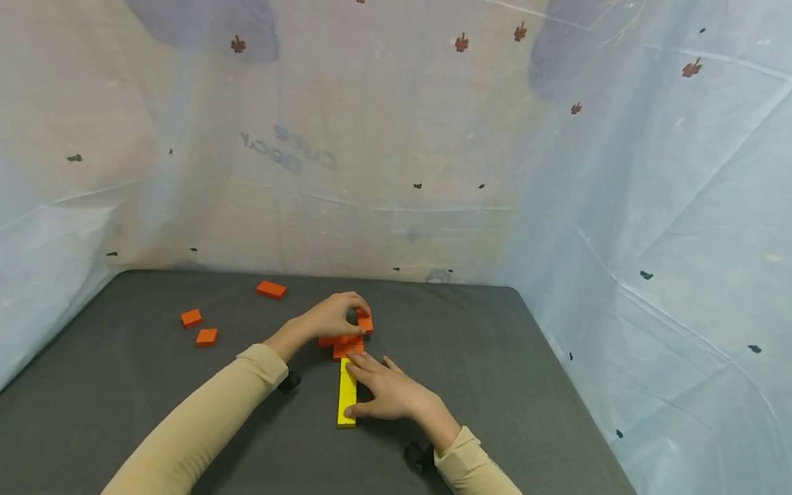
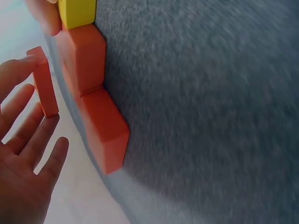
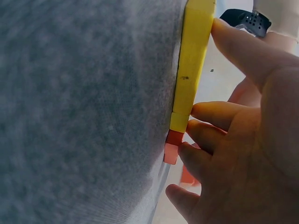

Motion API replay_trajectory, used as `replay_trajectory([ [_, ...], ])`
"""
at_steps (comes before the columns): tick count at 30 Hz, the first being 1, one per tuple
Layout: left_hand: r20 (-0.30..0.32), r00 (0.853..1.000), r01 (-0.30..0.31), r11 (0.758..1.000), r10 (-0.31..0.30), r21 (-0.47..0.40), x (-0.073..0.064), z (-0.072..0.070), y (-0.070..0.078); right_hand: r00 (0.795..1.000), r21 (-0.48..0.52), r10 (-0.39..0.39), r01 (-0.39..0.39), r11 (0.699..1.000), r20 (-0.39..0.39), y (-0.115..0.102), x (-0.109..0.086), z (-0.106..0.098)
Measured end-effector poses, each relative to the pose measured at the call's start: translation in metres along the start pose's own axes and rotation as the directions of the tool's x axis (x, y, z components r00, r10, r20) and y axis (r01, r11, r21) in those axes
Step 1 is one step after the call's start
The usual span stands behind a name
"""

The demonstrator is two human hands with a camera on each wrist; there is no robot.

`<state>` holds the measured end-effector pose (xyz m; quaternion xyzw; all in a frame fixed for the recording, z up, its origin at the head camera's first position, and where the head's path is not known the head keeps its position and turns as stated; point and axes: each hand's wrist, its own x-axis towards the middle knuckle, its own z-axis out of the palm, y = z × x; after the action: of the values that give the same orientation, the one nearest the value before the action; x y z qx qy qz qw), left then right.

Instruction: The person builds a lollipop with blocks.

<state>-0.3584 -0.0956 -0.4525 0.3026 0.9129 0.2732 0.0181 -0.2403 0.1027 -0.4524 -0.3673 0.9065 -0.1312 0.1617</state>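
Observation:
My left hand (image 1: 331, 316) pinches an orange block (image 1: 366, 322) between thumb and fingertips, slightly above other orange blocks (image 1: 348, 352) lying against one another on the table. In the left wrist view, the held block (image 2: 45, 88) stands apart from the row of orange blocks (image 2: 105, 126). A long yellow block (image 1: 347, 399) and a short yellow one (image 3: 179, 122) form a line that meets the orange blocks. Fingertips of my right hand (image 1: 392, 393) touch the right side of this line, the thumb near its close end. Part of the orange group is hidden behind my left hand.
Three loose orange blocks lie on the dark grey table (image 1: 495, 385): one block (image 1: 271, 289) towards the back and two smaller blocks (image 1: 192, 317) further left. A translucent plastic sheet (image 1: 371, 137) hangs behind the table and along its right side.

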Motion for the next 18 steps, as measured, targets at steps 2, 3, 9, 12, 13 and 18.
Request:
replay_trajectory([
  [2, 0.017, 1.000, 0.006, 1.000, -0.006, -0.011, 0.002, 0.003, 0.000, 1.000, -0.004, -0.006, 0.006, 1.000, -0.001, 0.000, 0.000, 0.000],
  [3, 0.026, 1.000, 0.013, 1.000, -0.012, -0.016, 0.003, 0.004, 0.000, 1.000, -0.001, -0.008, 0.008, 1.000, -0.002, 0.000, 0.000, -0.001],
  [9, 0.050, 0.998, 0.031, 0.999, -0.029, -0.038, 0.008, 0.009, -0.001, 1.000, 0.021, -0.024, 0.024, 0.999, 0.002, 0.000, -0.002, -0.002],
  [12, 0.064, 0.997, 0.033, 0.999, -0.030, -0.041, 0.011, 0.011, 0.000, 1.000, 0.020, -0.028, 0.028, 0.999, 0.002, 0.000, -0.002, -0.001],
  [13, 0.070, 0.997, 0.033, 0.999, -0.030, -0.041, 0.011, 0.011, 0.001, 1.000, 0.019, -0.028, 0.028, 0.999, 0.002, 0.000, -0.002, -0.001],
  [18, 0.093, 0.995, 0.034, 0.998, -0.030, -0.044, 0.011, 0.012, 0.004, 0.999, 0.020, -0.034, 0.034, 0.999, -0.006, 0.001, -0.001, -0.001],
])
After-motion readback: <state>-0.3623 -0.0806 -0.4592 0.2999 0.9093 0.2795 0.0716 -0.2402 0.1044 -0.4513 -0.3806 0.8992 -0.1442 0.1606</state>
